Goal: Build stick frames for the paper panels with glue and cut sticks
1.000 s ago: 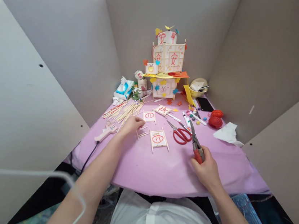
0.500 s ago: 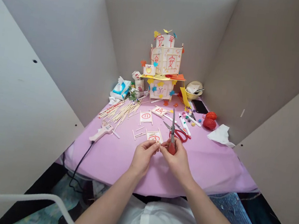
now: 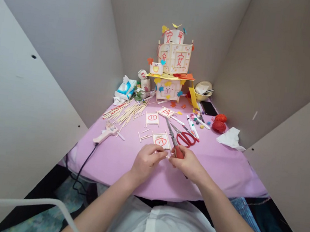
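Observation:
My left hand (image 3: 146,162) is closed in a pinch, its fingertips at a small pale piece, possibly a bit of stick, in the narrow gap between my hands. Closed around the red handle of a cutting tool (image 3: 172,133) is my right hand (image 3: 188,163); the tool's long metal blade points away and to the left. Just beyond my fingers lies a small stick-framed panel (image 3: 160,140) with a red mark. Left of it are several short cut sticks (image 3: 144,137). Red-handled scissors (image 3: 186,138) rest to the right of the blade.
A paper-and-stick tower (image 3: 175,65) stands at the back. A pink glue gun (image 3: 106,133) and a heap of thin sticks (image 3: 130,112) lie left. At right are markers (image 3: 193,127), red yarn balls (image 3: 219,124), a phone (image 3: 208,108) and a tissue (image 3: 230,139). Grey panels enclose the table.
The cutting tool has tipped from upright to leaning left and away. My left fingers have shifted slightly, and more of the framed panel shows. The whole view has moved a little.

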